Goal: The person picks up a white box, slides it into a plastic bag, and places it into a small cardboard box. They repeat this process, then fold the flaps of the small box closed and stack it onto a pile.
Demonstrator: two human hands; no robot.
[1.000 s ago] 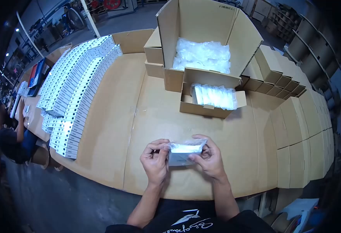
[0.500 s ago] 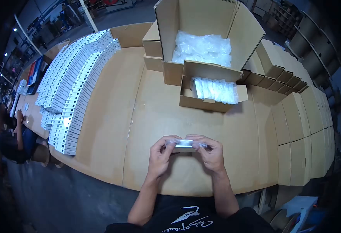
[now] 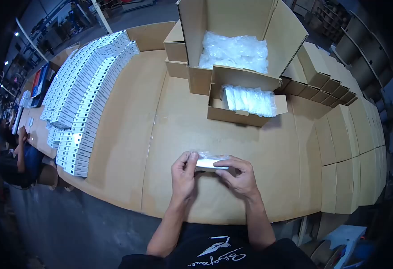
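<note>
A small white box in clear plastic wrap (image 3: 206, 163) is held up over the near part of the cardboard-covered table (image 3: 183, 125). My left hand (image 3: 184, 174) pinches its left end, thumb on the near side. At the right end, my right hand (image 3: 240, 177) has fingers along the top and the thumb underneath. Loose clear film sticks up along the far edge of the box. Ahead stands an open carton (image 3: 232, 117) holding a row of plastic-wrapped white packs (image 3: 249, 101).
Behind that carton, a large open box (image 3: 196, 80) holds clear plastic bags (image 3: 234, 51). Stacked white boxes (image 3: 82, 112) line the left side. Brown cartons (image 3: 344, 157) are piled along the right. Another person (image 3: 19, 152) sits at far left.
My right hand has shifted its grip, with fingers now stretched over the top of the white box. The box has turned, showing more of its white face; film stands up behind it.
</note>
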